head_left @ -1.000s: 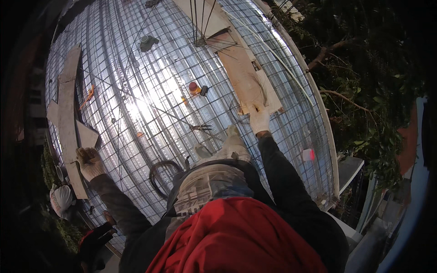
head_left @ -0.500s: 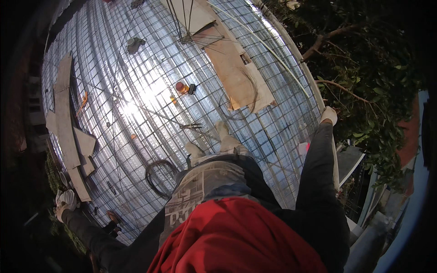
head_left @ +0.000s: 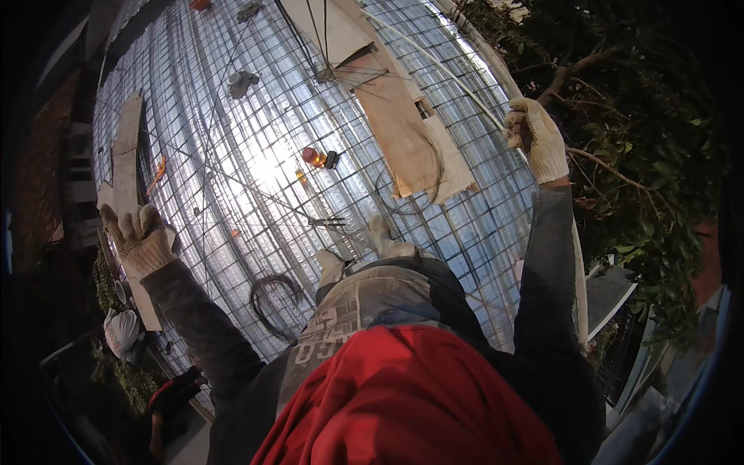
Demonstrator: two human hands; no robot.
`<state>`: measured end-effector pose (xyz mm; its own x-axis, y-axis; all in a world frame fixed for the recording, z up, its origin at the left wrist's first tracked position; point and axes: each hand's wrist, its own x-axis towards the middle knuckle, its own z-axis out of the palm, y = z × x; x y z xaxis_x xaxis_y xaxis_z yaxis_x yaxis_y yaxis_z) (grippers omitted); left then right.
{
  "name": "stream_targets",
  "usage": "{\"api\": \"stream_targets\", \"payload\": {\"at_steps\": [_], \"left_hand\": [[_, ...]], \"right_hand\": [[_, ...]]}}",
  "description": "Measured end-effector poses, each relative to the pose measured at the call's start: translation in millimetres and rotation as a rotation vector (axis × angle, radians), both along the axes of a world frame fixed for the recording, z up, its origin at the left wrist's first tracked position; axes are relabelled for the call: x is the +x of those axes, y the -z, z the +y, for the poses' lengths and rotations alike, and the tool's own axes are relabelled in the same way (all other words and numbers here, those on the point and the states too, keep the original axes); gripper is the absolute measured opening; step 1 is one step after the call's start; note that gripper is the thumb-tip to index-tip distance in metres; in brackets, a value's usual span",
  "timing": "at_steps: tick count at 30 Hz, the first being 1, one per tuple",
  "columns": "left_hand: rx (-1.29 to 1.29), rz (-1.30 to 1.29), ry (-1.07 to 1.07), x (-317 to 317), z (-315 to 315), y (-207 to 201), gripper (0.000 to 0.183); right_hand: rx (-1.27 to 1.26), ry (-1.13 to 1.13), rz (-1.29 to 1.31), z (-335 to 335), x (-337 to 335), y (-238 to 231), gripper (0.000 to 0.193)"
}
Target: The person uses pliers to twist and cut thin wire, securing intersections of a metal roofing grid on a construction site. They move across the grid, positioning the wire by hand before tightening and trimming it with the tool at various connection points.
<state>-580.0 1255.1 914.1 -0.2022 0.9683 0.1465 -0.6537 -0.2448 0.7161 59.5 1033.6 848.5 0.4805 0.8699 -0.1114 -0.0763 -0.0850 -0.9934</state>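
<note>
Both my hands wear pale knitted gloves and are raised at either side of a wire-mesh grid (head_left: 434,232) laid over shiny ribbed metal decking. My left hand (head_left: 143,244) has its fingers spread and bent, with nothing in it. It appears in front of long boards (head_left: 126,159) at the left side; I cannot tell whether it touches them. On the right, near the deck's edge and the tree branches, my right hand (head_left: 540,143) is loosely curled, with a gap between fingers and thumb. No object shows in it. My feet (head_left: 380,236) stand on the mesh.
Plywood sheets (head_left: 399,139) lie ahead, with thin rods across them. A red-and-amber object (head_left: 313,156), a coil of dark wire (head_left: 271,302) and an orange tool (head_left: 158,173) rest on the mesh. Leafy branches (head_left: 620,163) border the right edge. Another person (head_left: 174,387) is partly visible lower left.
Both my hands have moved up and forward, the left from the lower left edge and the right from beside the deck's right edge. The view has shifted slightly.
</note>
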Motion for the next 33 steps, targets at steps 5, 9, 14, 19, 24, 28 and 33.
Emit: {"api": "stream_targets", "payload": {"at_steps": [5, 9, 14, 19, 24, 28, 33], "left_hand": [[-0.03, -0.517, 0.547, 124, -5, 9, 0.036], [-0.188, -0.583, 0.533, 137, -22, -1, 0.034], [-0.2, -0.679, 0.424, 151, -56, -61, 0.03], [-0.088, -0.484, 0.237, 2, 1, -57, 0.02], [-0.115, -0.266, 0.052, -135, 70, -62, 0.015], [-0.252, -0.275, 0.029, -89, 103, 4, 0.015], [-0.403, -0.43, 0.132, -1, 63, 92, 0.02]], "right_hand": [[-0.53, -0.8, -0.727, 0, -78, 162, 0.066], [-0.614, -0.742, -0.668, -43, -143, 256, 0.091], [-0.736, -1.05, -0.678, -40, -173, 273, 0.065], [-0.623, -1.008, -0.855, -62, -145, 291, 0.029], [-0.16, -0.741, -1.028, -47, -154, 246, 0.023], [-0.166, -0.404, -0.76, -54, -108, 237, 0.023], [-0.335, -0.174, 0.293, -48, -70, 197, 0.023]]}}
